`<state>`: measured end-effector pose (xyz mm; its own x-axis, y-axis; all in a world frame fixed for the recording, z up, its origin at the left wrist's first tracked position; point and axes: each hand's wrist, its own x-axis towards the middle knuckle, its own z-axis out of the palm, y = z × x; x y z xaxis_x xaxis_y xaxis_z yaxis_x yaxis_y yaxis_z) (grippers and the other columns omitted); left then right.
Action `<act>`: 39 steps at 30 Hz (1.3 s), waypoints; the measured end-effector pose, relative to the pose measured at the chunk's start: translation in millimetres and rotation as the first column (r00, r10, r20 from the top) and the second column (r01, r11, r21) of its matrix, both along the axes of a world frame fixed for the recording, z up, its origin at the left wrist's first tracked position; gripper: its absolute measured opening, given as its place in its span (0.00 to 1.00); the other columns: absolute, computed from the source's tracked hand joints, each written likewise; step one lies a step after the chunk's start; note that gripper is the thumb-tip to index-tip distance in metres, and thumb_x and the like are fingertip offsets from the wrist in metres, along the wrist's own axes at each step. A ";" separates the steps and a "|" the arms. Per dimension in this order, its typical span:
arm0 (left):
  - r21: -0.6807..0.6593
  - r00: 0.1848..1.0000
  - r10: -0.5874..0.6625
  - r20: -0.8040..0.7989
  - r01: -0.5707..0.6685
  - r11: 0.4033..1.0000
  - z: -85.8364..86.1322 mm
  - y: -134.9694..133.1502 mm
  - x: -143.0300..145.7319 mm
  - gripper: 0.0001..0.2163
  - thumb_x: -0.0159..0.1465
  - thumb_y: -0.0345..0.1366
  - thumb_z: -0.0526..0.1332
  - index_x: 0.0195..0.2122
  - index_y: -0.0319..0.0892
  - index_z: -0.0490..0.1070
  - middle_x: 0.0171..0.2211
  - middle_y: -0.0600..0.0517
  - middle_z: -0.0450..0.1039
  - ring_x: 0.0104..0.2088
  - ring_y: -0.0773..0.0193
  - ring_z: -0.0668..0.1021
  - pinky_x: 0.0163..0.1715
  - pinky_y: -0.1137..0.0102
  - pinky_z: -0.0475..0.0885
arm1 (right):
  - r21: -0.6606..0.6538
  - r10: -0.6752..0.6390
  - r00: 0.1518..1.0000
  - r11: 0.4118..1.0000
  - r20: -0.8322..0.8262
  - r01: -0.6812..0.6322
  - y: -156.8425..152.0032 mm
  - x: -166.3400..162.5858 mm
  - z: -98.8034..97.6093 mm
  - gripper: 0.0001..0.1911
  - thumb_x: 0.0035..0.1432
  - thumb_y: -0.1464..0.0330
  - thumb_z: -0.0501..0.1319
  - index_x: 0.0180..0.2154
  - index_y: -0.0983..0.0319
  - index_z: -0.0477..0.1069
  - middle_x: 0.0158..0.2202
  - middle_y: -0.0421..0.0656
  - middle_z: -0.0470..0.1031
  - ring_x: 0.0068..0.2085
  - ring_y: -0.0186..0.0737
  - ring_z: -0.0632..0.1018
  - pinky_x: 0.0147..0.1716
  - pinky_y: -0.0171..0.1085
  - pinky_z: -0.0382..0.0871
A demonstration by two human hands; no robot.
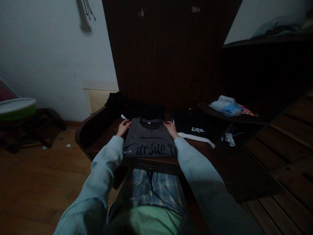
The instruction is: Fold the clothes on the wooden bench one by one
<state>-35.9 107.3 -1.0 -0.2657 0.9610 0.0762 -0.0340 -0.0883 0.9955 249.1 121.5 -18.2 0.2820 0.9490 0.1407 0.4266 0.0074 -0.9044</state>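
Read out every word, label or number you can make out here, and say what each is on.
"UNCOMPLICATE", last letter unclear: gray shirt, upper line.
"ursue", with an unclear first letter, probably P, and a cut-off letter after it: same shirt, larger script.
"LIFE": black cloth, in white.
Neck label: too small to read.

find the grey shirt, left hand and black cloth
Grey shirt (150,142): head view, front, between the printed lines.
Left hand (123,127): head view, back of the hand.
Black cloth (195,123): head view, just above the white lettering.
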 end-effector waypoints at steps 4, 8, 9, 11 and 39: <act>0.030 0.994 -0.101 0.039 0.099 0.995 -6.2 -0.3 1.6 0.29 0.39 0.31 0.65 0.46 0.37 0.67 0.24 0.55 0.70 0.25 0.68 0.73 0.29 0.73 0.67 | 0.104 0.098 0.989 0.991 -0.114 -0.087 -0.7 1.0 -14.2 0.21 0.45 0.70 0.57 0.45 0.64 0.65 0.36 0.45 0.74 0.34 0.36 0.76 0.38 0.37 0.69; 0.073 0.991 -0.119 0.056 0.115 0.991 -6.1 -4.6 0.3 0.28 0.40 0.28 0.60 0.46 0.38 0.67 0.29 0.53 0.73 0.29 0.65 0.74 0.30 0.73 0.68 | 0.259 0.183 0.968 0.957 -0.173 -0.134 -1.1 1.1 -18.4 0.25 0.43 0.72 0.57 0.47 0.61 0.63 0.40 0.45 0.72 0.33 0.34 0.75 0.38 0.37 0.69; 0.070 0.991 -0.124 0.055 0.120 0.990 -5.5 -6.1 0.0 0.26 0.40 0.28 0.60 0.44 0.38 0.69 0.29 0.53 0.73 0.30 0.64 0.74 0.30 0.73 0.68 | 0.268 0.183 0.969 0.954 -0.165 -0.134 -1.1 1.1 -18.2 0.24 0.42 0.73 0.57 0.46 0.62 0.64 0.40 0.45 0.72 0.34 0.34 0.75 0.39 0.37 0.68; 0.046 0.990 -0.136 0.047 0.134 0.990 -4.4 -9.7 -0.6 0.22 0.39 0.28 0.58 0.39 0.36 0.72 0.26 0.53 0.73 0.28 0.63 0.74 0.28 0.73 0.67 | 0.270 0.190 0.973 0.951 -0.134 -0.148 -1.2 1.6 -16.8 0.21 0.41 0.74 0.56 0.42 0.62 0.67 0.37 0.44 0.72 0.36 0.36 0.74 0.41 0.38 0.67; 0.059 0.970 -0.199 0.137 0.193 0.979 -5.2 -12.9 1.7 0.28 0.44 0.27 0.63 0.50 0.42 0.65 0.34 0.52 0.73 0.34 0.64 0.74 0.35 0.71 0.69 | 0.219 0.235 0.939 0.959 -0.250 -0.182 -5.8 3.4 -13.0 0.19 0.41 0.69 0.58 0.39 0.61 0.69 0.39 0.43 0.73 0.42 0.40 0.74 0.46 0.40 0.65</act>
<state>-34.2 94.4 -6.2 -0.0835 0.9919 0.0956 -0.1954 -0.1103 0.9745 252.4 115.7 -31.2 0.1335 0.9534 0.2706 0.1363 0.2528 -0.9579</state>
